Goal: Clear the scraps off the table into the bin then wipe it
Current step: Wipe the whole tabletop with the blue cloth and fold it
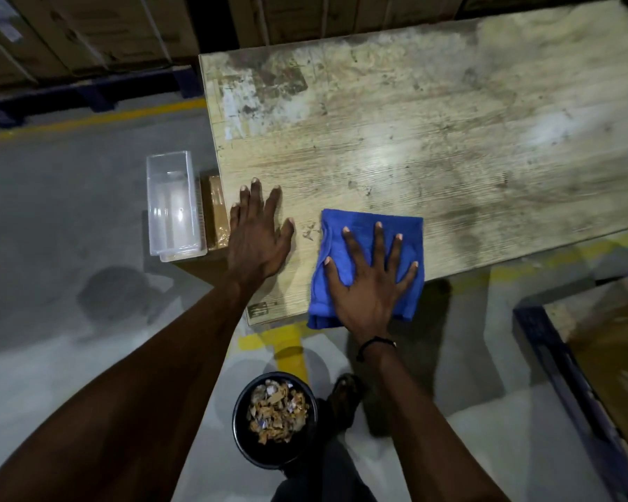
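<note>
The right hand (368, 280) lies flat with fingers spread, pressing a folded blue cloth (368, 240) onto the near edge of the worn wooden table (432, 132). At nine o'clock from the cloth, the left hand (260, 235) rests open and flat on the tabletop, holding nothing. At six o'clock, on the floor, a black bin (274, 418) holds the scraps (277, 411).
</note>
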A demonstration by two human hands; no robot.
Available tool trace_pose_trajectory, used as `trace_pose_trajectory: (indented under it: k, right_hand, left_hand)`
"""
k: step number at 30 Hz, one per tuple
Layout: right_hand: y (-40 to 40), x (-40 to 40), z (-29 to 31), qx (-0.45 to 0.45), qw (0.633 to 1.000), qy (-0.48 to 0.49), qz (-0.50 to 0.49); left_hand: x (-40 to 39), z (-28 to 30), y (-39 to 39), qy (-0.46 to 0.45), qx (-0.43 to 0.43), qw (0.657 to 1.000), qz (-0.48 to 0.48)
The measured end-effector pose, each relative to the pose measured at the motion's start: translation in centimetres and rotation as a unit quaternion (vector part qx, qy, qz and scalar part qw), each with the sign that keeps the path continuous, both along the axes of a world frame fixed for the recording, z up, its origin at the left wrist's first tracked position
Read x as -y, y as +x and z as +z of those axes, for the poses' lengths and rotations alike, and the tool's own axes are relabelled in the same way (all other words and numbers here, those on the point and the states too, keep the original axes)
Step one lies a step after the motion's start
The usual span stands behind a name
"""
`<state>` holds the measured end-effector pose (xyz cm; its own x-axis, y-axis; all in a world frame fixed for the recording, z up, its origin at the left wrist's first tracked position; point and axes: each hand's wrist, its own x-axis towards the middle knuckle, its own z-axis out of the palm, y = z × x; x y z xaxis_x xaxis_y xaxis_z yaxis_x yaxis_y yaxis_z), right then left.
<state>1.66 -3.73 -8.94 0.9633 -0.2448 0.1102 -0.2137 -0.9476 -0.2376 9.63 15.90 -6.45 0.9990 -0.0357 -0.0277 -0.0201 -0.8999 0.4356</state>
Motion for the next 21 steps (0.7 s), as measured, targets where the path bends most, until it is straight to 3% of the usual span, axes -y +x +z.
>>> trace_pose_trajectory:
  k: [5, 16, 21]
  right_hand:
    - [0.6, -1.5, -0.1, 0.017, 0.995, 0.024, -0.095]
    - [0.5, -7.0, 0.7, 0.04, 0.963, 0.078, -0.255]
    - [0.3, -10.5, 0.3, 0.117, 0.939, 0.124, -0.297]
  left_hand:
    - [0.3, -0.8, -0.3, 0.038, 0.032, 0.999, 0.008]
    - [0.3, -1.1, -0.2, 0.054, 0.008, 0.998, -0.01]
    - [0.2, -1.5, 0.4, 0.048, 0.009, 0.997, -0.052]
